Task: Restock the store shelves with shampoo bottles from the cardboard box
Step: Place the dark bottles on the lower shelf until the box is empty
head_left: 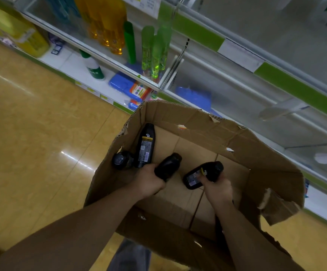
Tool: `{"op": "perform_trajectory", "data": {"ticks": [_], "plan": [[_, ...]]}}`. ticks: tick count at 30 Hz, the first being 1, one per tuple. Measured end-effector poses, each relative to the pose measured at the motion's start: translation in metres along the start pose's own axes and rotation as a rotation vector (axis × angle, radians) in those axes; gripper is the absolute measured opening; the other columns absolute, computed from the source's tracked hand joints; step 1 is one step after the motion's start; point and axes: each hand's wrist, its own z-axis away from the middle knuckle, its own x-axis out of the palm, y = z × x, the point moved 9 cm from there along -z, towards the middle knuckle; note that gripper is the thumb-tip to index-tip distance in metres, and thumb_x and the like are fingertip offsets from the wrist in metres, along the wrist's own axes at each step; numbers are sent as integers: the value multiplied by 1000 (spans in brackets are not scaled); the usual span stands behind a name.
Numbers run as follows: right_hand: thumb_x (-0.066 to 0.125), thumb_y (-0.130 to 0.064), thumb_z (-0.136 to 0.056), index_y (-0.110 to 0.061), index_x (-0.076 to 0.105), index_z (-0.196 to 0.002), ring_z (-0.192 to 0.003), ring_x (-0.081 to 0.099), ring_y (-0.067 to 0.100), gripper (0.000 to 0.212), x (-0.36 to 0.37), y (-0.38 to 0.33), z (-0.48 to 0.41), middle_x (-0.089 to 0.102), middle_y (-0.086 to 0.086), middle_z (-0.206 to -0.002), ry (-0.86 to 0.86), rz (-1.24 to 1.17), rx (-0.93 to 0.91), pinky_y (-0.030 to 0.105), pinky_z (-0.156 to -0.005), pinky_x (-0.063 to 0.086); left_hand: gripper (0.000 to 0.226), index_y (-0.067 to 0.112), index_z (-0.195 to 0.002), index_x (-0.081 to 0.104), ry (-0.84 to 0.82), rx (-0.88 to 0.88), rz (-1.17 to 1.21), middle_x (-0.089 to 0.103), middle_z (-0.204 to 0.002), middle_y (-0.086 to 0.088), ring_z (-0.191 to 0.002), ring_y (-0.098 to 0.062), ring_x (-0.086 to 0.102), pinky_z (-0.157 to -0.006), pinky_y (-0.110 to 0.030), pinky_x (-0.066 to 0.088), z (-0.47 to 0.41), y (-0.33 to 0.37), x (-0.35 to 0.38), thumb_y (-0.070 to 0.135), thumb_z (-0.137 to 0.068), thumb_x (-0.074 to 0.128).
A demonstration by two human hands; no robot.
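Observation:
An open cardboard box (pixel 236 141) with torn flaps stands on the floor in front of the shelves. Both my hands reach inside it. My left hand (pixel 149 180) grips a black shampoo bottle (pixel 169 166) by its lower end. My right hand (pixel 217 187) grips another black bottle (pixel 201 176) that lies tilted, label up. Two more black bottles stay in the box's left corner: one (pixel 146 145) leans against the wall with its label showing, the other (pixel 121 160) is seen from its end.
White shelves (pixel 207 61) with green price strips rise behind the box, holding green (pixel 154 51) and orange bottles (pixel 108 26). Blue packs (pixel 123 84) lie on the bottom shelf. The right shelf bays show bare boards. Glossy tan floor (pixel 31 133) spreads to the left.

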Motion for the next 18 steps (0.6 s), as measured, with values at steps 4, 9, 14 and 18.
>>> {"op": "perform_trajectory", "data": {"ticks": [4, 9, 14, 18], "plan": [[80, -35, -81, -29, 58, -119, -81, 57, -1, 45, -9, -18, 15, 60, -19, -91, -34, 17, -62, 19, -62, 43, 41, 39, -93, 58, 1, 39, 70, 64, -99, 8, -89, -2, 54, -64, -21, 39, 12, 18, -4, 5, -75, 73], [84, -40, -76, -41, 55, -107, -84, 60, -11, 43, -33, -53, 55, 65, -28, -89, -90, -22, -174, 13, -67, 46, 49, 41, -104, 56, -11, 136, 97, 65, -104, 10, -93, 1, 56, -67, -18, 44, 45, 61, -6, 6, -73, 74], [86, -39, -70, -39, 66, -109, -94, 69, -4, 43, -76, -86, 95, 74, -23, -101, -133, -113, -266, 34, -85, 59, 49, 48, -97, 58, 16, 237, 104, 69, -101, 12, -96, -4, 63, -75, -25, 50, 97, 114, -7, 10, -71, 75], [84, -39, -66, -40, 67, -110, -98, 70, 1, 47, -126, -117, 137, 75, -18, -104, -122, -181, -360, 42, -90, 58, 53, 37, -115, 62, 55, 359, 85, 71, -102, 9, -97, -6, 67, -81, -27, 54, 153, 165, -13, 14, -68, 75]]}}
